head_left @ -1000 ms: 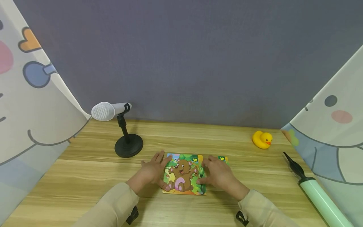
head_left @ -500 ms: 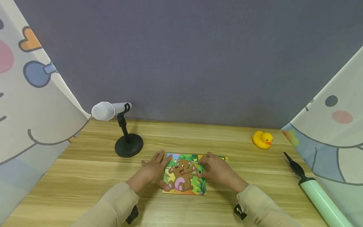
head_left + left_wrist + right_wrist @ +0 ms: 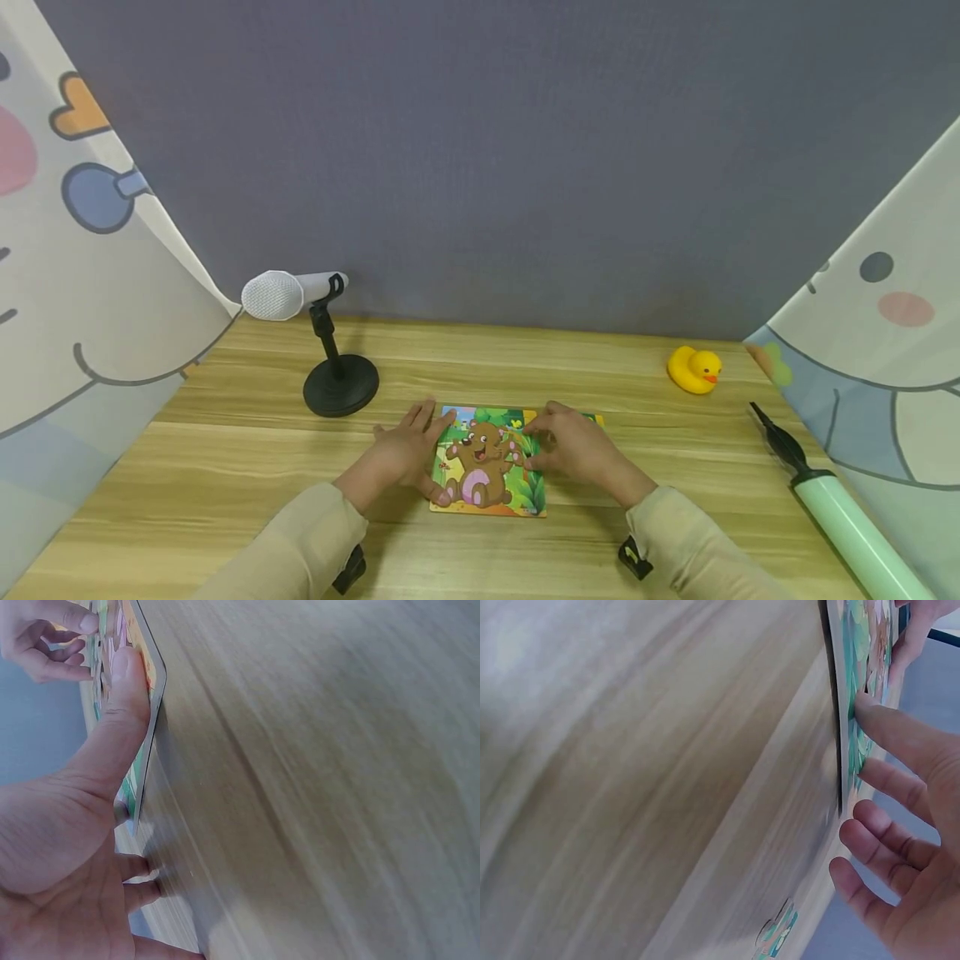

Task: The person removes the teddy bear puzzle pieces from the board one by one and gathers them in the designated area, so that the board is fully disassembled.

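A flat jigsaw puzzle board [image 3: 480,479] with a brown bear among green plants lies on the wooden table. My left hand [image 3: 401,458] rests along its left side with fingers spread. The left thumb [image 3: 127,690] lies on the board's near-left corner in the left wrist view. My right hand [image 3: 577,450] is over the right part of the board. Its thumb [image 3: 889,727] and index fingertip touch the picture, a little apart; the other fingers hang loosely. Whether a piece sits between them cannot be told. A separate green-and-yellow puzzle piece [image 3: 596,419] lies partly hidden behind the right hand.
A white microphone [image 3: 281,294] on a black round stand [image 3: 341,385] is at the back left. At the back right sits a yellow rubber duck [image 3: 692,370]. A pale green hand pump [image 3: 855,525] lies along the right edge. A grey partition [image 3: 495,167] stands behind the table.
My right hand has shifted slightly left, and its fingertips have moved further onto the board. In the last half second it has hardly moved. The left hand and the board stay put.
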`<act>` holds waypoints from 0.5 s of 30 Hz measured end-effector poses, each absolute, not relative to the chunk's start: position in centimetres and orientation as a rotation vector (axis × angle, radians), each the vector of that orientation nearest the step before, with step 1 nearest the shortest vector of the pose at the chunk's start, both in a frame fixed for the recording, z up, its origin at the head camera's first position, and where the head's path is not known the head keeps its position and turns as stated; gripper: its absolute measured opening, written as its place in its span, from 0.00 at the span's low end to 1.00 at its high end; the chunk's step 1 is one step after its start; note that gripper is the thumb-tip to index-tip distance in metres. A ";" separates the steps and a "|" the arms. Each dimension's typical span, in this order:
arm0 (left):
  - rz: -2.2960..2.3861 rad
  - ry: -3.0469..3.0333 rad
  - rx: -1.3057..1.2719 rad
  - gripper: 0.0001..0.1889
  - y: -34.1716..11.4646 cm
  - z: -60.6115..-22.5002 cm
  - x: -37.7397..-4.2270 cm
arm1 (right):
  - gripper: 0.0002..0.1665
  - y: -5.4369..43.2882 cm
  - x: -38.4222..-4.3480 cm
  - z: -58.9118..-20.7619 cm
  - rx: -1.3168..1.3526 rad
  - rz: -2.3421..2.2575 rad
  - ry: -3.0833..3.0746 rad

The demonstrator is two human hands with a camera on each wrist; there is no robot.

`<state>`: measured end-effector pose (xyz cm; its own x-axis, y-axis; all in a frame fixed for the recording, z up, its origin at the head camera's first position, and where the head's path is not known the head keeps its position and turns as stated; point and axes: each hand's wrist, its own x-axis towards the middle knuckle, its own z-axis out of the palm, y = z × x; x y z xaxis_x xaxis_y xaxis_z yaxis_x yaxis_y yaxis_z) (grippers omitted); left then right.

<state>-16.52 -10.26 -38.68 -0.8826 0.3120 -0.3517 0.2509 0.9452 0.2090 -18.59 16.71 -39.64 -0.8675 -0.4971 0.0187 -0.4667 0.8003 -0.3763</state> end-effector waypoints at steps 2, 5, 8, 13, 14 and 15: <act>0.216 2.712 0.407 0.65 -10.2 -38.7 -16.5 | 0.26 16.8 -18.6 -39.7 -0.806 -0.565 2.914; 0.214 2.713 0.405 0.65 -10.2 -38.7 -16.5 | 0.26 16.8 -18.8 -39.7 -0.844 -0.555 2.920; 0.222 2.718 0.407 0.65 -10.2 -38.7 -16.5 | 0.25 17.0 -19.0 -39.7 -0.876 -0.535 2.930; 0.237 2.724 0.414 0.65 -10.3 -38.8 -16.4 | 0.25 17.6 -19.3 -39.1 -0.878 -0.551 2.923; 0.237 2.726 0.415 0.65 -10.3 -38.8 -16.4 | 0.25 17.8 -19.3 -39.0 -0.868 -0.565 2.915; 0.240 2.726 0.416 0.65 -10.3 -38.8 -16.4 | 0.25 18.0 -19.3 -38.9 -0.860 -0.579 2.906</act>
<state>-16.43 -10.31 -38.78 -0.8873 0.3174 -0.3345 0.2541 0.9419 0.2195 -19.31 18.03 -38.88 -0.8433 -0.5349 0.0519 -0.5139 0.7745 -0.3688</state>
